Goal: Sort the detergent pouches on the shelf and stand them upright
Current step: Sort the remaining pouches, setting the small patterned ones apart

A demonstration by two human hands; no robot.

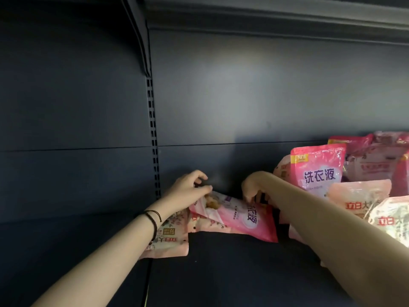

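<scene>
A bright pink detergent pouch [243, 220] lies flat and askew on the dark shelf [221, 273]. My left hand [188, 189] pinches its far left corner. My right hand [254, 187] grips its far right edge with curled fingers. Under it, a pale pink flowered pouch [170, 238] lies flat, partly hidden by my left wrist. To the right, another bright pink pouch [318, 169] stands upright, with several pale pink pouches [358, 196] leaning around it.
The shelf's dark back panel [243, 107] rises right behind the pouches, with a slotted upright [153, 138] on the left. Another shelf [276, 16] hangs overhead. A heap of pouches [380, 156] fills the far right.
</scene>
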